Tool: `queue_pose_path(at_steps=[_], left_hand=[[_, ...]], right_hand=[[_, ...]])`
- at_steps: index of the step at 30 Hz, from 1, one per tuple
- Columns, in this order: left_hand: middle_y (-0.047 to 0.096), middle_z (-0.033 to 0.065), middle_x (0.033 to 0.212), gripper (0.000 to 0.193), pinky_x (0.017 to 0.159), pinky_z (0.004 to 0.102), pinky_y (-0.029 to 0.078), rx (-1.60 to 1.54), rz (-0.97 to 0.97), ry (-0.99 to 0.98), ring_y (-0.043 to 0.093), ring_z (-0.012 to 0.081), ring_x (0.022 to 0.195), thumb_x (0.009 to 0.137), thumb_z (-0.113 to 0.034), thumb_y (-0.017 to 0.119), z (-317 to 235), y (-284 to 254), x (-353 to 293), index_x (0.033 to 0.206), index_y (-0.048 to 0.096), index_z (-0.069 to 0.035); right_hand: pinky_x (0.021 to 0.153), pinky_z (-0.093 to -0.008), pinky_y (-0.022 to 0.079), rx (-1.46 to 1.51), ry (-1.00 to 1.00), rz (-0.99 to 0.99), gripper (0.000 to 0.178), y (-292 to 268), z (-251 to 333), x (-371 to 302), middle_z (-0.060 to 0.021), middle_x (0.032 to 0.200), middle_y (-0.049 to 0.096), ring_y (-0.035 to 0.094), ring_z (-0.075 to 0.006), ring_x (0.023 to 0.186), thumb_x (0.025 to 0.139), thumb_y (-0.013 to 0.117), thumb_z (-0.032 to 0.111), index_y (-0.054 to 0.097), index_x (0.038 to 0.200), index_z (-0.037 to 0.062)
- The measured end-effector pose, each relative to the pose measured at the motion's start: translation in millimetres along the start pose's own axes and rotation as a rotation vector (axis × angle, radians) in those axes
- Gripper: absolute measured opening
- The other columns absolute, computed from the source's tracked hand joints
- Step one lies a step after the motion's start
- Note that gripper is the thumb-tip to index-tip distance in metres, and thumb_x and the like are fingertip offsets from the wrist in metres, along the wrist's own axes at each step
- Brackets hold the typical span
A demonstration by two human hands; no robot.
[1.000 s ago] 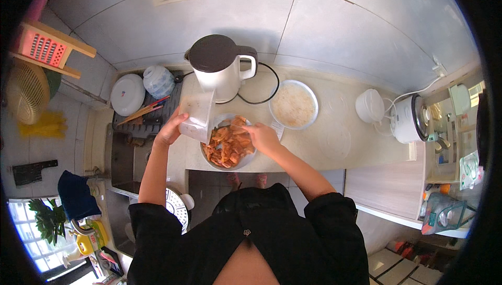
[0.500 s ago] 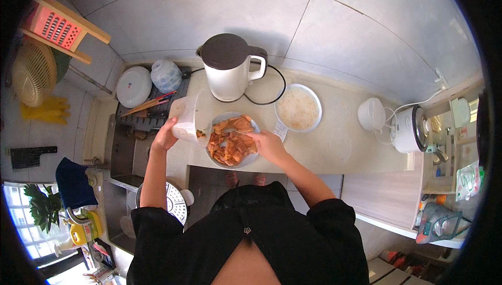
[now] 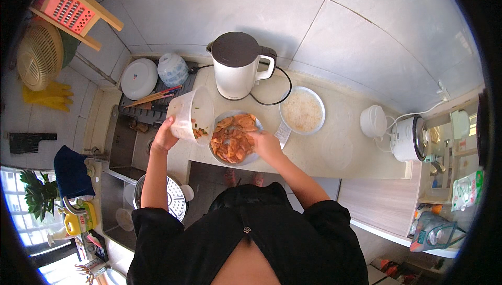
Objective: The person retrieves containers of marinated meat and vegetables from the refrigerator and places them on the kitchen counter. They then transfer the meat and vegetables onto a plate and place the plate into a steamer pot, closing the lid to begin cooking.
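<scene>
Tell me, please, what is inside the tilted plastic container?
Green and reddish bits lie inside the plastic container, near its opening. The left hand holds it; its cloudy wall hides anything deeper.

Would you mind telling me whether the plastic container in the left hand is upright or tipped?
Tipped: the left hand holds the plastic container sideways, mouth facing right, food bits inside its lower rim.

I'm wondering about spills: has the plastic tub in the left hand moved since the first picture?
Yes: judged against the white kettle, the plastic tub in the left hand has shifted slightly left, away from it.
</scene>
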State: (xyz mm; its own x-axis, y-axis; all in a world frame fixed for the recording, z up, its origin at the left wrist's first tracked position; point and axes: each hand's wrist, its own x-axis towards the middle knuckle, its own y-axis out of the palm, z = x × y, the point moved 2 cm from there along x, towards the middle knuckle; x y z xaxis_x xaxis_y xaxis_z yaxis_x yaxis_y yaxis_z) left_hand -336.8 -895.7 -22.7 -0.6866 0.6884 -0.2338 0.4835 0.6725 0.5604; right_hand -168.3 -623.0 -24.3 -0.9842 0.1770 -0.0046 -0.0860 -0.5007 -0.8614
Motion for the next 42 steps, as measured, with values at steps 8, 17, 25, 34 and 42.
queue_pose_path(at_steps=[8,17,25,34,42], left_hand=[[0.054,0.0196,0.112,0.074,0.090,0.0430,0.039,-0.042,-0.020,0.026,0.052,0.0298,0.104,0.074,-0.048,0.056,-1,15,-8,0.127,0.034,-0.002],[0.051,0.0163,0.116,0.074,0.091,0.0437,0.039,-0.054,-0.011,0.052,0.051,0.0301,0.106,0.074,-0.048,0.057,-3,21,-6,0.127,0.035,-0.002],[0.047,0.0118,0.123,0.075,0.094,0.0436,0.036,-0.128,-0.008,0.064,0.046,0.0286,0.112,0.073,-0.047,0.060,2,16,-8,0.129,0.033,-0.004],[0.041,0.0144,0.127,0.077,0.095,0.0473,0.037,-0.157,0.033,0.098,0.043,0.0314,0.115,0.074,-0.049,0.058,-2,20,-6,0.131,0.030,-0.005],[0.046,0.0108,0.124,0.072,0.093,0.0451,0.038,-0.200,0.006,0.089,0.046,0.0282,0.113,0.074,-0.046,0.059,-1,18,-8,0.128,0.034,-0.005]], right_hand=[[0.058,-0.0397,0.046,0.004,0.159,-0.155,0.031,-16,-22,-17,-0.0158,0.072,0.055,0.057,-0.0321,0.066,0.072,0.053,0.008,0.062,0.102,0.0122],[0.056,-0.0419,0.045,-0.033,0.061,-0.121,0.030,-5,-7,-12,-0.0164,0.071,0.055,0.057,-0.0328,0.064,0.075,0.051,0.008,0.062,0.102,0.0134],[0.053,-0.0418,0.045,-0.091,0.041,-0.137,0.028,-11,-18,-10,-0.0152,0.069,0.054,0.056,-0.0326,0.059,0.076,0.050,0.007,0.063,0.099,0.0131],[0.055,-0.0410,0.047,-0.136,-0.045,-0.062,0.031,3,-8,10,-0.0150,0.072,0.056,0.058,-0.0309,0.062,0.074,0.051,0.007,0.063,0.101,0.0153],[0.057,-0.0410,0.047,-0.127,-0.010,-0.052,0.030,8,-10,16,-0.0157,0.074,0.057,0.059,-0.0321,0.065,0.075,0.050,0.007,0.063,0.100,0.0169]])
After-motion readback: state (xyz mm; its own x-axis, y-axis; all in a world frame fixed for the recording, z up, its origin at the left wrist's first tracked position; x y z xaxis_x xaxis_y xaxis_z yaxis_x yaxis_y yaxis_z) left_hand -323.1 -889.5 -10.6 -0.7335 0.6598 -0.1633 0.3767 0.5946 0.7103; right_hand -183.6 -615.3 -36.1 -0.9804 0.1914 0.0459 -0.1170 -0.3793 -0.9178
